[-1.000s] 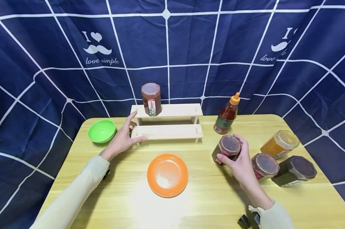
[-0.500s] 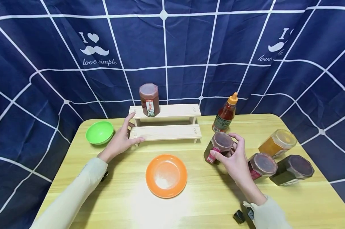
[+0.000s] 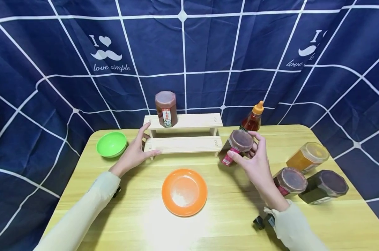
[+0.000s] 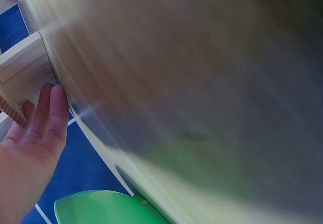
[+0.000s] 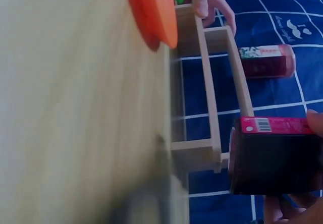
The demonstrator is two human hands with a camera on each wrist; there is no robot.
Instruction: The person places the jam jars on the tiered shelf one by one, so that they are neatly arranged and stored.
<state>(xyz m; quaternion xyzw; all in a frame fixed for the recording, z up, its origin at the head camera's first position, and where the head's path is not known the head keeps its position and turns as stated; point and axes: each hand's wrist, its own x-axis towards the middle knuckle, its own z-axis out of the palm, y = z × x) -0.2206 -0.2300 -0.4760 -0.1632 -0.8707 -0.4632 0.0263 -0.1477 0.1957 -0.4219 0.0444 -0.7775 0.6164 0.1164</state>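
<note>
Right hand [image 3: 255, 164]: I see it gripping the dark sauce jar [image 3: 235, 148], frame centre-right.
Left hand [image 3: 134, 151]: fingers relaxed, steadying the wooden step shelf [image 3: 184, 143].

Left hand [image 3: 133, 152] lies spread and relaxed, arm stretched toward the worktop's far left. Right hand [image 3: 253, 162] is raised, fingers curled in a grip.

Both arms wear long, pale cream sleeves of smooth cloth that end at the wrists, leaving the left hand [image 3: 133, 153] and the right hand [image 3: 255, 167] bare. A small black device sits strapped under each wrist: one shows as a dark block below the right cuff [image 3: 263, 221], the other peeks out beneath the left cuff [image 3: 116, 191]
</note>
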